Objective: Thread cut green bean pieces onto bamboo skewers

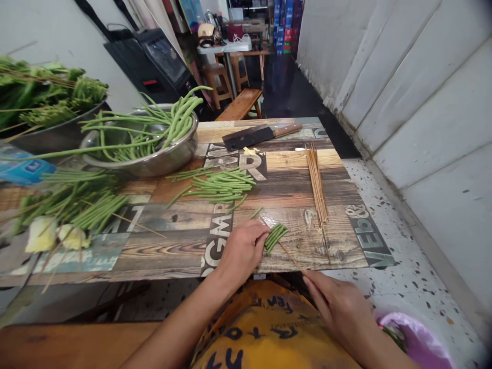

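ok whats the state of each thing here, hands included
left hand: closed, fingers on the small bean row
right hand: closed on one end of a thin skewer
thin skewer: slanting, at the bean row
small bean row: cut short, side by side
cut bean pile: loose
metal bowl: upright, holding long beans
long beans: some over the rim
cleaver: lying flat, unheld

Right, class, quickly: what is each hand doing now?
Left hand: closed, holding a row of cut beans.
Right hand: closed, holding the end of a skewer.
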Motion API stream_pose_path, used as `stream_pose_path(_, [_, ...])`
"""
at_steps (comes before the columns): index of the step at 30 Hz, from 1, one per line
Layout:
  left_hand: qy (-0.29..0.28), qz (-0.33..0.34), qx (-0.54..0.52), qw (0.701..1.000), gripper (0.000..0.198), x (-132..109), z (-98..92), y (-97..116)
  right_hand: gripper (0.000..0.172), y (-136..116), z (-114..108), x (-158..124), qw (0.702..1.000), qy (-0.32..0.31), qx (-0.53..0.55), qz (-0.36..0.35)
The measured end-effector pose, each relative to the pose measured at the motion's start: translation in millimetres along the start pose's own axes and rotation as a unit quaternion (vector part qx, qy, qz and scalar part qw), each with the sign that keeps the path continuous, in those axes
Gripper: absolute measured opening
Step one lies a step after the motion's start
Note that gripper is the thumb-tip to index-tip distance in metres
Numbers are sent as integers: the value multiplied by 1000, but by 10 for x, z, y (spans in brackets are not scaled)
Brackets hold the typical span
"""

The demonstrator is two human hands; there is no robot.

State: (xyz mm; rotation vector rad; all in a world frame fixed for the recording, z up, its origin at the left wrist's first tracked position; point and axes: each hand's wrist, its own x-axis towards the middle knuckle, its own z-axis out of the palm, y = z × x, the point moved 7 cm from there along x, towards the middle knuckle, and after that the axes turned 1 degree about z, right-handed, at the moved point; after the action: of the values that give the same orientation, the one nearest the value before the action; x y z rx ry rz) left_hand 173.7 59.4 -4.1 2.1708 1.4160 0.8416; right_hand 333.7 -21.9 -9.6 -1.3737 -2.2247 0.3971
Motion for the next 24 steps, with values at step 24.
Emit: stream_pose_path(24, [78,-66,85,991,15,99,-253,-374,26,44,-20,-59,999,23,42,3])
